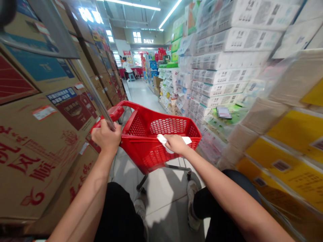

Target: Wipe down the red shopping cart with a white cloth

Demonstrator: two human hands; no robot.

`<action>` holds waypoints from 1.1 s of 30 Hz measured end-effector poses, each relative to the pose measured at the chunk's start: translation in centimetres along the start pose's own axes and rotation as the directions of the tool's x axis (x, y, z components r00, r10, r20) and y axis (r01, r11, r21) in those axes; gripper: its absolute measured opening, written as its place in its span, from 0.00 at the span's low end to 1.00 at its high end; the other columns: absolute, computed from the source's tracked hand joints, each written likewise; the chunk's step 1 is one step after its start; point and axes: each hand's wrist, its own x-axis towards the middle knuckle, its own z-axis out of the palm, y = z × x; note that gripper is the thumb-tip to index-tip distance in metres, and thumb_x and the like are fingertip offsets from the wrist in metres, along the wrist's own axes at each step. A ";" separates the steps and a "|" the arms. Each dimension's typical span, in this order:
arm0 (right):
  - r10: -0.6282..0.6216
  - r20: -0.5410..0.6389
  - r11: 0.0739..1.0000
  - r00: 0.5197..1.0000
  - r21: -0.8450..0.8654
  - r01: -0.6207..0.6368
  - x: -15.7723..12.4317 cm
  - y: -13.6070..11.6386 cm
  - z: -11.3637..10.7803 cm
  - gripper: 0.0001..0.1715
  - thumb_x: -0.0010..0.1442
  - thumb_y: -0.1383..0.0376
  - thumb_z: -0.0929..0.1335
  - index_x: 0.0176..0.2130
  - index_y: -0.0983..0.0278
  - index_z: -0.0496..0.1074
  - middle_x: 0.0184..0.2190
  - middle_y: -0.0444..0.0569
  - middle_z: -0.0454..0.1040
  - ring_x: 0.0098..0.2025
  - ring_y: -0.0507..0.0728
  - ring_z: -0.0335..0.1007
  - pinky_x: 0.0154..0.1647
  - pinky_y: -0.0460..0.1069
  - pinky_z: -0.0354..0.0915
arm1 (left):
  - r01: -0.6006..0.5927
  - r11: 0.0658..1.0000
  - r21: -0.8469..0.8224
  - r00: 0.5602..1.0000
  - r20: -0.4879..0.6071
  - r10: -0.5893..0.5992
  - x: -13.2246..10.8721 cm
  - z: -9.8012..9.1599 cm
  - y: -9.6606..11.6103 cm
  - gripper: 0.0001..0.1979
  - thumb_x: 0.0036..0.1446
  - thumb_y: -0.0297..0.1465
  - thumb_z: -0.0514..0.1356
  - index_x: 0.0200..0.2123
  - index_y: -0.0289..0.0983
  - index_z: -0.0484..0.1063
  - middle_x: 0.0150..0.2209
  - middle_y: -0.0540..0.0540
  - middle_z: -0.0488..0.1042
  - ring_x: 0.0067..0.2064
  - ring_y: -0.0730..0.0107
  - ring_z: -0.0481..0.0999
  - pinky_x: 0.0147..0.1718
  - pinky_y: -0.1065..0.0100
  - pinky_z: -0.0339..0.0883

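Observation:
A red plastic shopping cart point(135, 143) stands crosswise just ahead of me, its perforated basket on a wheeled metal frame. My left hand point(107, 136) is closed around the lower end of a slim metal pole point(94, 89), beside the cart's red handle point(114, 113). The pole slants up to a grey, blurred part at the upper left. In my right hand point(176, 144) is a crumpled white cloth point(162, 138), pressed against the near rim of the cart. Fingers hide part of the cloth, and whether it is fabric or paper I cannot tell.
Stacked cardboard cartons point(37, 141) line the left side. On the right rise wrapped white packs point(214, 80) and yellow packs point(285, 151). A tiled aisle point(142, 92) runs ahead to a seated person point(128, 67) on a blue stool. My shoes are close to the cart's wheels.

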 end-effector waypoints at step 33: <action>-0.028 -0.121 0.999 0.992 0.028 0.032 0.5 -2.8 1.6 0.13 0.64 0.68 0.62 0.47 0.64 0.69 0.44 0.52 0.77 0.46 0.60 0.71 0.48 0.50 0.60 | 0.053 0.997 -0.061 0.993 0.111 -0.046 0.2 -0.8 -0.3 0.14 0.56 0.40 0.55 0.38 0.36 0.69 0.29 0.41 0.70 0.40 0.49 0.72 0.45 0.53 0.60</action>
